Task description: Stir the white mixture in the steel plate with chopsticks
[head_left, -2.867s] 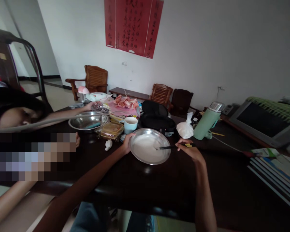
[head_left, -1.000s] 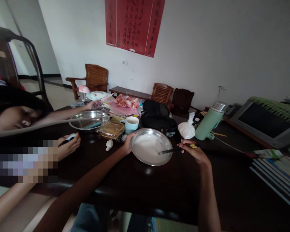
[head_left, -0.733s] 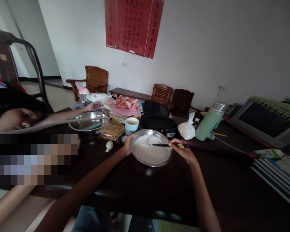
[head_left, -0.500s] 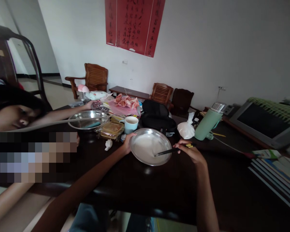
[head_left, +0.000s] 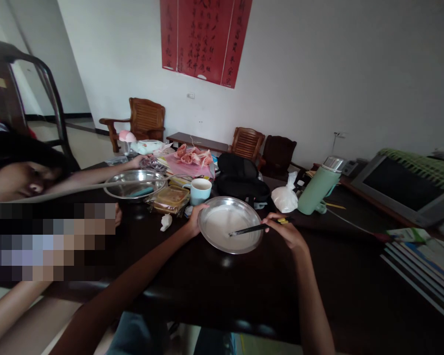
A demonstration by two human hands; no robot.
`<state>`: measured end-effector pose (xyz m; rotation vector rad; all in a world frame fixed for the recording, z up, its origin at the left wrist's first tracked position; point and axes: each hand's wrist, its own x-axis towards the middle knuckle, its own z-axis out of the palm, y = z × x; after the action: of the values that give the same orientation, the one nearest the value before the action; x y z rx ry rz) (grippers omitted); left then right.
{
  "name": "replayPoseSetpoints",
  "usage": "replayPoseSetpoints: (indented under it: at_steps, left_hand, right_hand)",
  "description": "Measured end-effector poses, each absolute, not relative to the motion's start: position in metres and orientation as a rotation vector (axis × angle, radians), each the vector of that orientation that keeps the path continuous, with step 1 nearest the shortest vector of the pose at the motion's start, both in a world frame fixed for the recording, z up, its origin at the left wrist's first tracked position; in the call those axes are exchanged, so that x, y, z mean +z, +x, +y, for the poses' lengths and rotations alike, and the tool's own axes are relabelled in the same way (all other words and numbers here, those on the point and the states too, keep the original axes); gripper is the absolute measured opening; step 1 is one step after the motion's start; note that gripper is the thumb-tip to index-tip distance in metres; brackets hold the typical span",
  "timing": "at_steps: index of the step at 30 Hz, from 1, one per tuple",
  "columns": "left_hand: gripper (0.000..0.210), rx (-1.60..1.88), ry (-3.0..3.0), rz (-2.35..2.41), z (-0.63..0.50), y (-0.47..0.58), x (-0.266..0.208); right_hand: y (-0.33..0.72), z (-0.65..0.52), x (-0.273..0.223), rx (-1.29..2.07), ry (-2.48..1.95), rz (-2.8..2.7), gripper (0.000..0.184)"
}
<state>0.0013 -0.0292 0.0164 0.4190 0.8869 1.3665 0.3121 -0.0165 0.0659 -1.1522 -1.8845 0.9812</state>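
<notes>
A round metal dish (head_left: pixel 249 241) with a whitish liquid (head_left: pixel 222 224) in it sits on the dark table in front of me. My left hand (head_left: pixel 198 220) grips its left rim, fingers partly hidden at the edge. In my right hand (head_left: pixel 281 229) is a pair of black chopsticks (head_left: pixel 248 229), slanting down to the left with their tips in the liquid. Just behind the dish stand a light blue mug (head_left: pixel 200 191) and an open black case (head_left: pixel 240 182). A tied plastic bag of white powder (head_left: pixel 285 198) lies right of the dish.
A green thermos (head_left: pixel 320 185) stands at the right, with stacked books (head_left: pixel 422 276) nearer me. To the left are a second metal dish (head_left: pixel 114 190), a clear-wrapped container (head_left: pixel 172 199) and crumpled tissue (head_left: pixel 166 222). Another person (head_left: pixel 33 182) leans on the table at the left, one arm stretched out.
My right hand and the chopsticks have moved a little left, the tips sliding across the liquid toward the dish's middle. My left hand keeps its place on the rim.
</notes>
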Motion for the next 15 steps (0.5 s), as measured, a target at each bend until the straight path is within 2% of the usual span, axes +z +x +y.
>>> replayPoseSetpoints:
  at_steps: [9, 15]
  left_hand:
    - [0.011, 1.352, 0.419, 0.897, -0.030, 0.002, 0.018]
    - [0.011, 1.368, 0.420, 0.873, -0.031, 0.002, 0.021]
  right_hand:
    - [0.330, -0.022, 0.076, 0.817, -1.189, -1.911, 0.049]
    - [0.302, -0.034, 0.075, 0.968, -1.067, -2.056, 0.032]
